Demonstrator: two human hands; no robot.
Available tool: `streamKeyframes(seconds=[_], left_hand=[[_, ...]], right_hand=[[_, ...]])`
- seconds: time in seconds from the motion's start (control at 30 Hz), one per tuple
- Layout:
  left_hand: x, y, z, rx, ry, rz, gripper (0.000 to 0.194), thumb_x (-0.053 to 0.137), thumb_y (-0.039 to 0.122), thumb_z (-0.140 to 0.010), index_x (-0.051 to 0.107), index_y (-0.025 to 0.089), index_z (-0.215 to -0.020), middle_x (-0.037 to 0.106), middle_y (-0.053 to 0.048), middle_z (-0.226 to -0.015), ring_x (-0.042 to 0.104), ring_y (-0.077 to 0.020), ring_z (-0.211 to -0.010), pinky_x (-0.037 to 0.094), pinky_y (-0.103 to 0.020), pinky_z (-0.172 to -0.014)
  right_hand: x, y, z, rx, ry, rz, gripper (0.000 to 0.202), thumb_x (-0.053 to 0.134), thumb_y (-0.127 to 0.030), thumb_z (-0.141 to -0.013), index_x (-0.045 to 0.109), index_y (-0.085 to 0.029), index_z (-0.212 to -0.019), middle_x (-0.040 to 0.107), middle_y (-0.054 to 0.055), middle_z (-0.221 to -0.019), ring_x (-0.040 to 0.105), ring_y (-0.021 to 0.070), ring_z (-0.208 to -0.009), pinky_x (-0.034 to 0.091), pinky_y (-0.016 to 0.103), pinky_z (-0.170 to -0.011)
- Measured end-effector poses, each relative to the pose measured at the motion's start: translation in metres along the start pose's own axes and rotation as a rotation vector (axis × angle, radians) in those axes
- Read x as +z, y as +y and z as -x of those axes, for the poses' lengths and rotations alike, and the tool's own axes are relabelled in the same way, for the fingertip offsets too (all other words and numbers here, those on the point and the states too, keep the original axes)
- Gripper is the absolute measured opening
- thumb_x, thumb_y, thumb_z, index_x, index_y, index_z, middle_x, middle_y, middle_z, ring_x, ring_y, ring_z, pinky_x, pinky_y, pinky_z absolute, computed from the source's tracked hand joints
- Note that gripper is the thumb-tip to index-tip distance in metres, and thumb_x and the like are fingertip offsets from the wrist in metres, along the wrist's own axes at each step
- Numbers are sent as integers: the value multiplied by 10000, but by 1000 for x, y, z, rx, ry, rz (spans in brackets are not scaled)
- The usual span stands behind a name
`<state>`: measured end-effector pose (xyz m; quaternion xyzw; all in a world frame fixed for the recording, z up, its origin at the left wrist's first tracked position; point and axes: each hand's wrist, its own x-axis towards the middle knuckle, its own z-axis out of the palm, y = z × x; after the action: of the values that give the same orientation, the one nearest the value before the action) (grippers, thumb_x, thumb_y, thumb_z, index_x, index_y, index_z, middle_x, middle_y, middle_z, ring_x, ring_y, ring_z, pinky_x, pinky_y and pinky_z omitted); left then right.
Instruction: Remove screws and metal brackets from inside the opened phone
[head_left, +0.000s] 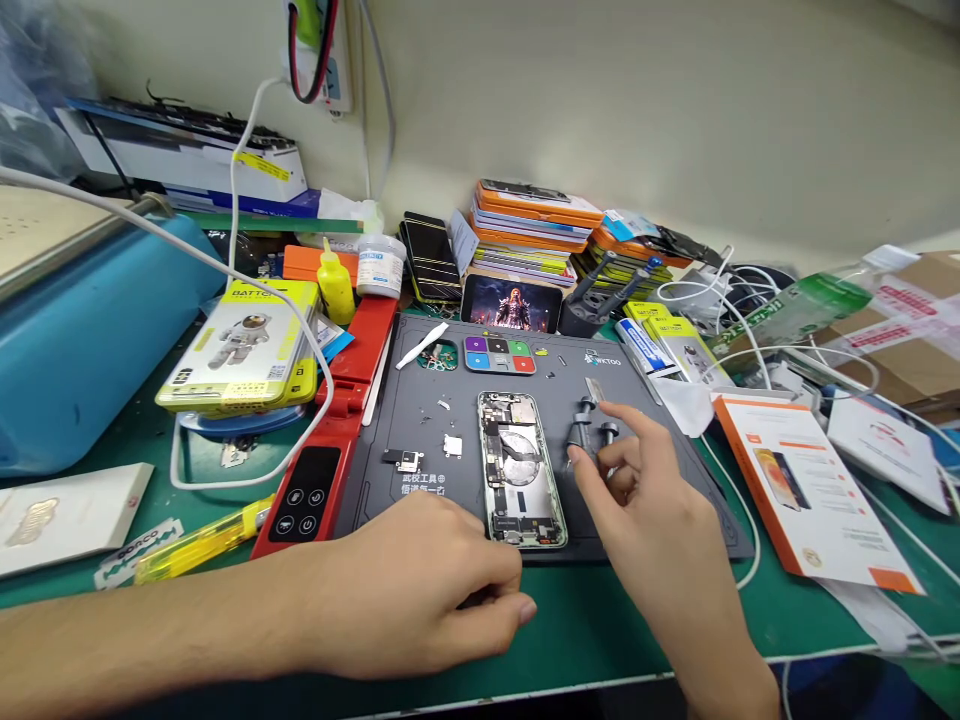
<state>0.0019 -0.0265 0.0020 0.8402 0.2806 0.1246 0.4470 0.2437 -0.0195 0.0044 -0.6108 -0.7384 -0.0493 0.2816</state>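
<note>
A: What's the biggest thing there?
B: The green worktop (pixel 570 640), with a dark mat (pixel 450 370) lying on it.

A: And the hands?
B: The left hand (pixel 427 590) is curled, thumb drawn in against its fingers, at the near edge of the opened phone. I can't tell if they touch. The right hand (pixel 660 510) has thumb and forefinger apart beside the dark tools; whether its other fingers grip one, I can't tell.

A: Where's that phone?
B: The opened phone (pixel 536 500) lies flat on the mat, insides up, between the hands. Beyond it, a lit phone (pixel 514 305) leans upright, screen showing an armoured figure.

A: Smaller still?
B: A colourful tray (pixel 499 355) before that screen, the dark tools (pixel 581 425) right of the opened phone, then a silvery square part (pixel 452 445) to its left.
</note>
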Motion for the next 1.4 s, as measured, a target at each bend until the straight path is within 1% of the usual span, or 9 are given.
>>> streamKeyframes(seconds=[0.2,0.4,0.57,0.87,1.0,1.13,1.23,1.33,1.4], left_hand=[[-1,1,0,17,-2,-23,316,622,302,-1079,523,200,-797,494,46,-674,479,-143,-657,305,-304,-652],[-1,2,-1,14,-7,-55,308,637,297,-1072,538,198,-798,525,45,-681,497,-144,-664,311,-300,-657],[-1,0,-1,35,10,-33,331,625,303,-1083,534,191,-785,510,34,-664,487,-141,-640,291,-289,-632],[-3,1,-1,5,10,-7,349,542,340,-1118,481,194,-808,477,24,-691,449,-148,-631,251,-317,-620],[-6,4,0,-63,18,50,368,457,373,-1143,438,198,-819,460,29,-703,399,-150,-635,225,-328,-627],[-10,7,4,-213,91,271,406,362,516,-1177,473,224,-919,505,36,-751,441,-157,-675,269,-322,-617],[-12,8,5,-246,131,492,473,302,599,-1186,448,223,-940,489,47,-766,421,-144,-686,339,-298,-634],[-11,7,4,-247,145,695,474,417,642,-1158,481,213,-968,519,47,-814,462,-122,-721,407,-251,-655],[-11,4,1,-228,184,831,419,609,599,-1105,546,199,-996,570,45,-852,514,-102,-722,446,-217,-651]], right_hand=[[6,4,-6,-92,-95,126,196,509,-404,-1114,626,-254,-1161,631,-49,-786,562,162,-526,366,310,-505],[5,0,-10,-159,-138,132,283,428,-410,-1162,673,-291,-1085,719,-43,-983,724,190,-809,447,322,-622],[5,11,-16,-52,-31,213,357,410,-502,-1161,661,-258,-1093,726,-11,-947,655,207,-672,385,334,-578],[10,21,-27,95,-116,299,455,503,-579,-1085,746,-198,-1036,687,81,-982,512,187,-568,189,337,-565],[9,21,-26,125,-80,62,272,616,-458,-1025,721,-217,-954,698,50,-1012,571,183,-659,294,347,-593],[3,14,-19,151,25,-355,253,668,-471,-1052,650,-249,-1170,725,23,-1025,627,158,-686,504,325,-618],[-4,1,-9,158,125,-620,241,626,-465,-1098,556,-262,-1207,732,42,-1082,649,160,-685,548,303,-538],[-8,-15,2,215,207,-922,177,628,-374,-1106,562,-267,-1229,755,49,-1061,674,172,-652,591,318,-539],[-8,-25,9,300,255,-1107,284,632,-356,-1099,571,-285,-1367,775,52,-1042,672,176,-598,594,320,-509]])
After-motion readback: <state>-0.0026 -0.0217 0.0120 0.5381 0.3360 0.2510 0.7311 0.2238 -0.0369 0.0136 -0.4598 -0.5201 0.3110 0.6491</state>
